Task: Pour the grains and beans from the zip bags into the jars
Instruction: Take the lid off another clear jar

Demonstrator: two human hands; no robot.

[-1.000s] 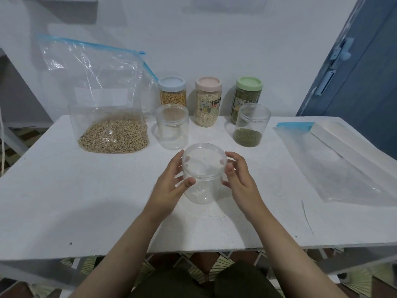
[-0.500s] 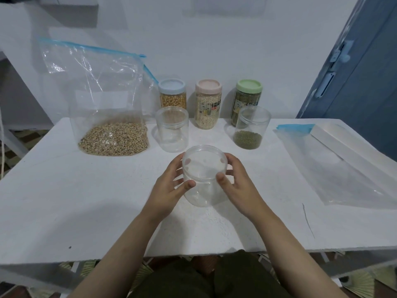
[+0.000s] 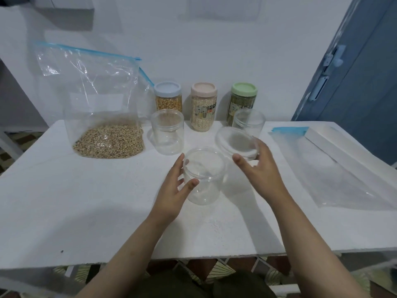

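Note:
A clear empty jar [image 3: 203, 177] stands uncapped at the middle of the white table [image 3: 86, 201]. My left hand [image 3: 174, 190] holds its left side, thumb and fingers curved round the wall. My right hand [image 3: 260, 166] holds the jar's clear lid [image 3: 235, 143], lifted to the right of the jar. A big zip bag [image 3: 101, 108] with beige beans stands at the back left. A second clear jar [image 3: 167, 132] stands open and empty behind. A third clear jar [image 3: 249, 121] is partly hidden behind the lid.
Three capped jars line the wall: blue lid [image 3: 168, 96], pink lid [image 3: 203, 106], green lid [image 3: 243, 100]. An empty flat zip bag [image 3: 335, 168] and a white box [image 3: 348, 147] lie at the right. A blue door [image 3: 354, 72] stands beyond.
My right hand has taken the lid off the middle jar and lifted it up and to the right. My left hand stays on the jar.

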